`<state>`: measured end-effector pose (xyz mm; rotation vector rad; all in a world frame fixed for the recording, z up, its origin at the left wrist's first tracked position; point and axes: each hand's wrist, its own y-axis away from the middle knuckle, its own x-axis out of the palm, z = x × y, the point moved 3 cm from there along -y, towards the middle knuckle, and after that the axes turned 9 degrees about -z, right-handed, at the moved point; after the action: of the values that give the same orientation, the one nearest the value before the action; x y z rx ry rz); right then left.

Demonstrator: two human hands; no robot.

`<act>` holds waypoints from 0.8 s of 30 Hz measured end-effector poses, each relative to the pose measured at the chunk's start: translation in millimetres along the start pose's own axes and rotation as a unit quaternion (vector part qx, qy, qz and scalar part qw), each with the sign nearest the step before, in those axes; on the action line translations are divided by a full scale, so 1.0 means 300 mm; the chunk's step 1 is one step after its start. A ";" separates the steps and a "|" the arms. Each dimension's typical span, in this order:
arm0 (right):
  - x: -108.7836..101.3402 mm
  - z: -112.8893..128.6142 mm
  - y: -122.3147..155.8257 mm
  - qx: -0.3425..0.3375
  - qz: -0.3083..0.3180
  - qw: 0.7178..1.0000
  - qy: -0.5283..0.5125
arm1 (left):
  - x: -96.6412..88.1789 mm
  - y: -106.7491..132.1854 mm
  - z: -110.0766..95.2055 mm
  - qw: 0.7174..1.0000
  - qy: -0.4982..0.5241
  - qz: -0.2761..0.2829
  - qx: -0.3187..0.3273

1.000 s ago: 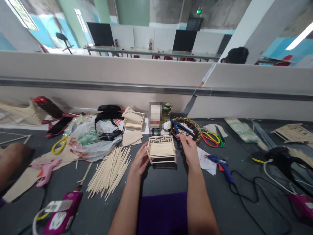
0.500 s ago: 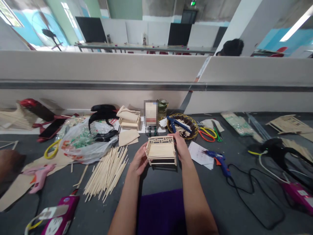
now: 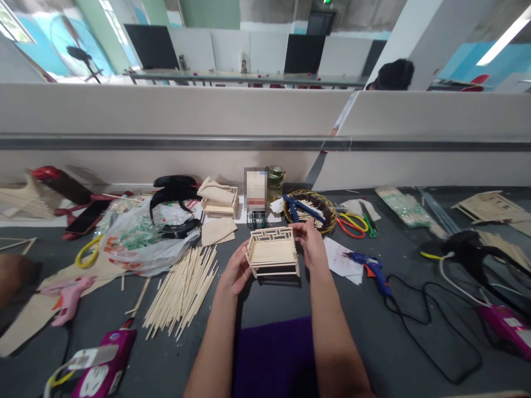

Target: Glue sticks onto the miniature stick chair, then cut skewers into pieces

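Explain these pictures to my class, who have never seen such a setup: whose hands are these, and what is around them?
There is no machine: these are a person's bare hands, seen by one camera on their head, looking forward and down. The left hand holds the left side of a miniature wooden frame; the right hand is at its far right corner, its grip unclear. On the dark table lie loose sticks, a blue glue gun, a pink glue gun, a plastic bag and a basket.
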<state>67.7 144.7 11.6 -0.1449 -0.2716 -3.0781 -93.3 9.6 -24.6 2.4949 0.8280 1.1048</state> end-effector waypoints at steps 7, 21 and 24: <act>-0.040 0.029 -0.007 -0.057 -0.055 0.997 0.003 | -0.006 -0.012 -0.008 0.999 0.012 -0.027 0.020; -0.014 0.023 0.038 -0.035 0.101 0.987 0.120 | 0.007 -0.002 -0.026 0.990 0.015 -0.062 0.128; -0.012 0.028 0.038 -0.028 0.102 0.989 0.101 | 0.005 -0.002 -0.029 0.987 0.013 -0.067 0.143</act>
<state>72.7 135.2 21.4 0.1302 -0.1495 -2.8688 -99.3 11.3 -18.3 2.6072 1.2210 1.0394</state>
